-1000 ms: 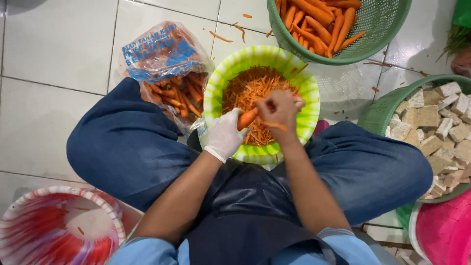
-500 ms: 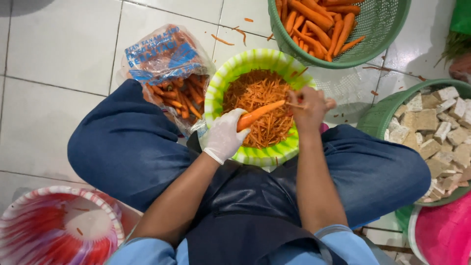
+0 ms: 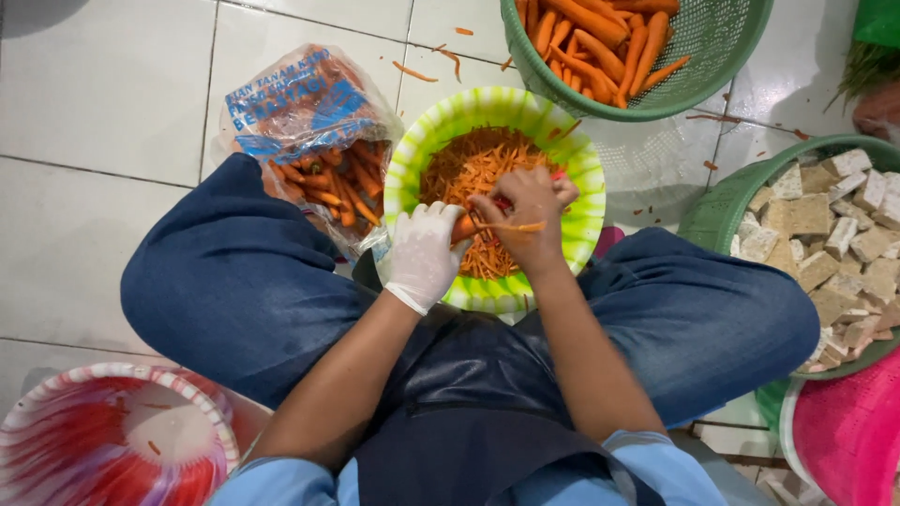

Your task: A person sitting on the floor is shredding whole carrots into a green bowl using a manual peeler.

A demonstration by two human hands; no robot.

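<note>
over a green-and-white bowl (image 3: 581,220) of shredded carrot (image 3: 469,173) on the tiled floor (image 3: 94,112), a seated person's gloved left hand (image 3: 424,255) is clenched around a carrot (image 3: 463,228) while the bare right hand (image 3: 530,220) grips a small red-handled tool, mostly hidden, against it. the carrot sits above the bowl's near side, between both hands. a plastic bag (image 3: 305,112) of carrot pieces lies just left of the bowl; a green basket (image 3: 722,56) of whole carrots stands beyond it; another green basket of pale cubes (image 3: 834,239) rests at the right edge.
</note>
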